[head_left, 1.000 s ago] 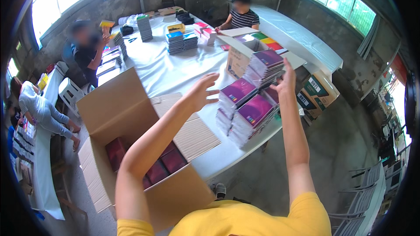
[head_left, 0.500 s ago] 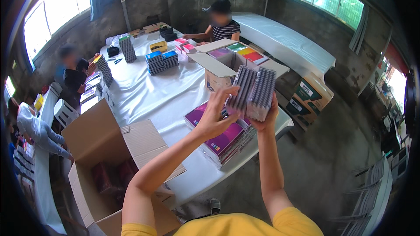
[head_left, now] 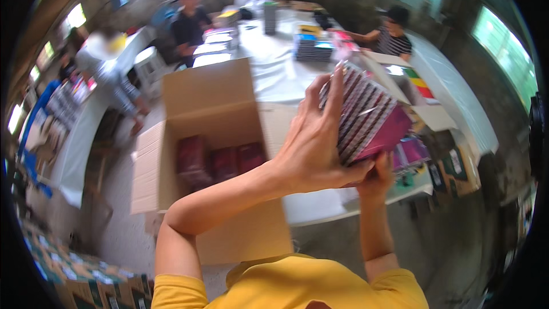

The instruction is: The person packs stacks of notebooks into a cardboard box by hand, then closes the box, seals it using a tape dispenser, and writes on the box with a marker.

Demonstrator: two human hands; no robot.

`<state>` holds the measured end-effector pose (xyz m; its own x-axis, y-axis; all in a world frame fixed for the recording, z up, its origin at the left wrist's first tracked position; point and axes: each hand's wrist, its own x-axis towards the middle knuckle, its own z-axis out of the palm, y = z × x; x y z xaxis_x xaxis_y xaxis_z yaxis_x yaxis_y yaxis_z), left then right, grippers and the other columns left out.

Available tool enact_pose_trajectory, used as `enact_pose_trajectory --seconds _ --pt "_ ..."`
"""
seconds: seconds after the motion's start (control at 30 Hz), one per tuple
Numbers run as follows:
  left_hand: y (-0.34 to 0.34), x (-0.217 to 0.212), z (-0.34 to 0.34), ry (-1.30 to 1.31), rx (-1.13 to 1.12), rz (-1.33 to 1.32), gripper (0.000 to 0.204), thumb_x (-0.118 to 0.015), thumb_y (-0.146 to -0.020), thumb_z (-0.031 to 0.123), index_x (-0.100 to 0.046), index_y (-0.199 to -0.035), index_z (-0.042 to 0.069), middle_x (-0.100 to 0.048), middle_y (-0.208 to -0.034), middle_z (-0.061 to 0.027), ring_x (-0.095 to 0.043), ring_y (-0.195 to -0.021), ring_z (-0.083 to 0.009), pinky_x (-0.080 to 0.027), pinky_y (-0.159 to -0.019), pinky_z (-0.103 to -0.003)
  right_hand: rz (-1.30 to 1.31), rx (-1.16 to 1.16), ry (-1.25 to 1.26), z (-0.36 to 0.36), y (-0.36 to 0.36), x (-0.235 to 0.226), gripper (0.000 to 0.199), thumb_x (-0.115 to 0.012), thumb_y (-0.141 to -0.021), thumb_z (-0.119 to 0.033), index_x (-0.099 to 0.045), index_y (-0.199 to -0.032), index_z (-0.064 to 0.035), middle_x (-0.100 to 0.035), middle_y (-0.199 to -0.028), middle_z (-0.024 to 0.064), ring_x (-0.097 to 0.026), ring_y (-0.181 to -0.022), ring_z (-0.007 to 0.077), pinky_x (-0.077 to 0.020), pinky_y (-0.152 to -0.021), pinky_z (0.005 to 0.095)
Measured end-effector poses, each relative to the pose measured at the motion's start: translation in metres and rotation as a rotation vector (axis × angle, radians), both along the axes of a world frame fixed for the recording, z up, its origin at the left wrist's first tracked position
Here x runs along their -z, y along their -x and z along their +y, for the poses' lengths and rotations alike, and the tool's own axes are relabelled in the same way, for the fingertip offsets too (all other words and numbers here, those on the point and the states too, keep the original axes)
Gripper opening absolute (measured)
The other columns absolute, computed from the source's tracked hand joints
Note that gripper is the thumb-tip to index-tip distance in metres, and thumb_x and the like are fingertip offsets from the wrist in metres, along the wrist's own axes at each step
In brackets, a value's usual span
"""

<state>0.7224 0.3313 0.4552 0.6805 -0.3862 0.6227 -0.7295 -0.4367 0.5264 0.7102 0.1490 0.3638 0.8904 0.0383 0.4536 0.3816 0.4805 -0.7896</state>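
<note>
Both hands, left hand (head_left: 311,143) and right hand (head_left: 377,176), clamp a stack of books (head_left: 366,117) mid-carry; next move looks like lowering it into the open box (head_left: 211,137) on the left.

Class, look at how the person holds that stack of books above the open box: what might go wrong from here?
1. The stack of books is pressed only between the left hand and the right hand; loose middle copies may slip out.
2. The cardboard box already holds dark red books, so dropped copies could land crooked or bend.
</note>
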Motion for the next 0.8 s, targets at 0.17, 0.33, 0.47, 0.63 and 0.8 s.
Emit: enact_pose_trajectory --seconds 0.17,0.33,0.47,0.63,0.8 --pt "0.004 0.030 0.119 0.196 -0.178 0.152 0.122 -0.082 -0.065 0.035 -0.005 -0.150 -0.008 -0.024 -0.140 -0.0272 -0.029 -0.133 -0.0384 -0.026 -0.112 -0.041 0.218 -0.326 0.038 0.115 -0.044 -0.020 0.069 -0.063 -0.075 -0.029 -0.045 -0.134 0.0028 -0.056 -0.126 0.0200 -0.057 -0.113 0.0325 -0.0435 -0.103 0.0439" --pt "0.000 0.069 0.261 0.294 -0.216 0.715 0.131 -0.066 -0.070 0.073 0.001 -0.149 -0.008 0.000 -0.153 -0.0340 0.001 -0.146 -0.0414 -0.009 -0.117 -0.044 0.690 -0.603 0.041 0.223 -0.085 0.004 0.039 -0.066 -0.077 -0.021 -0.061 -0.107 0.0027 -0.068 -0.092 0.0139 -0.070 -0.080 0.0222 -0.0592 -0.073 0.0330" --pt "0.029 0.098 0.347 0.414 -0.390 0.539 0.115 -0.062 -0.077 0.068 -0.008 -0.152 -0.001 -0.003 -0.155 -0.0322 0.000 -0.147 -0.0396 -0.007 -0.117 -0.047 0.865 -0.692 0.289 0.258 -0.120 0.051 0.031 -0.067 -0.078 -0.024 -0.065 -0.100 -0.0018 -0.069 -0.089 0.0108 -0.069 -0.076 0.0198 -0.0585 -0.071 0.0344" --pt "0.041 0.150 0.389 0.191 -0.575 0.478 0.107 -0.064 -0.079 0.064 -0.012 -0.153 0.005 -0.005 -0.153 -0.0349 -0.006 -0.145 -0.0448 -0.012 -0.115 -0.053 1.131 -0.516 0.676 0.307 -0.149 0.127 0.049 -0.074 -0.080 -0.039 -0.060 -0.113 -0.0064 -0.066 -0.105 0.0089 -0.065 -0.092 0.0204 -0.0543 -0.083 0.0358" --pt "0.044 0.199 0.389 -0.008 -0.483 0.655 0.108 -0.067 -0.073 0.032 -0.001 -0.153 0.004 0.001 -0.156 -0.0305 0.006 -0.146 -0.0412 -0.003 -0.117 -0.048 1.095 -0.518 0.448 0.325 -0.137 0.196 0.058 -0.075 -0.081 -0.044 -0.057 -0.120 -0.0055 -0.065 -0.109 0.0085 -0.064 -0.097 0.0235 -0.0494 -0.090 0.0394"
